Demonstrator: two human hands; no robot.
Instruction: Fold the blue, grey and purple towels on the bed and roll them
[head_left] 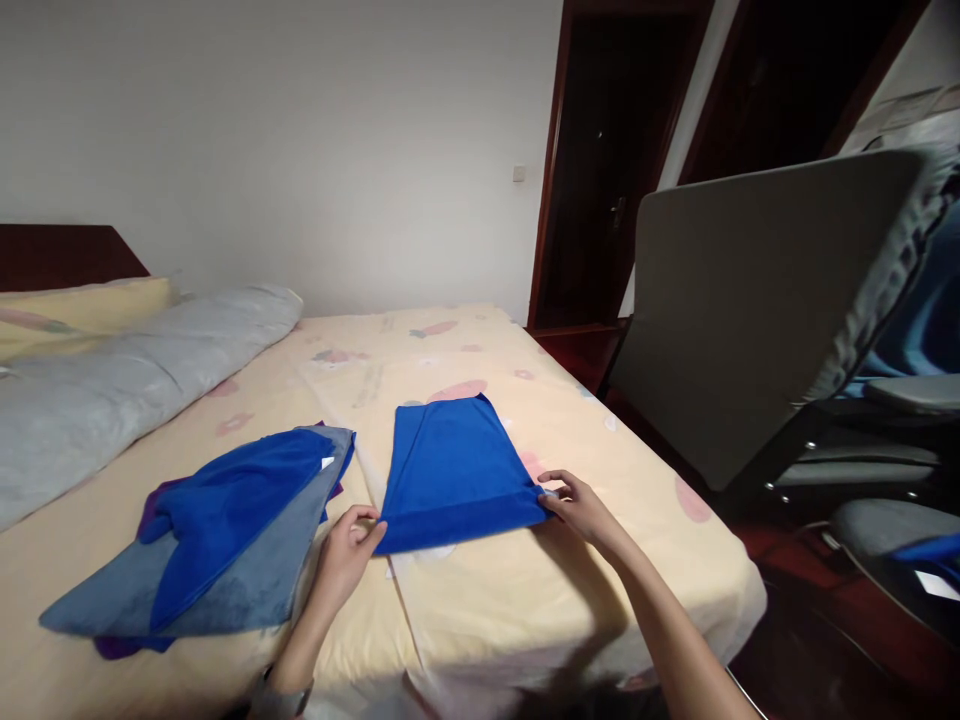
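basically, held blue cloth [457,450] on patterned bedsheet [450,620], close to the nearest side, stretched between two hands. pinched near left corner with left hand [341,560], with thumb over fabric and fingers bent in against it. clamped right end of near edge with right hand [589,510], between thumb and fingertips. gripped both ends of folded-over strip [465,520], probably to stop it unrolling and to get the crease straight. spaced grips about as wide as the strip, likely for even tension without puckers. rested far part flat and unheld, presumably with the bed taking the weight. showed slight slant, with right end a little farther from the body. lay to the left, loosely stacked: crumpled blue cloth [225,510] with small white tag [327,463], over grey-blue cloth [262,590], with purple fabric [116,648] poking out below. sat within easy reach, yet apart from the held piece, likely handy for access without snagging. couldn't tell layer count under strip. extended farther off, by wall: long grey bolster [150,360].
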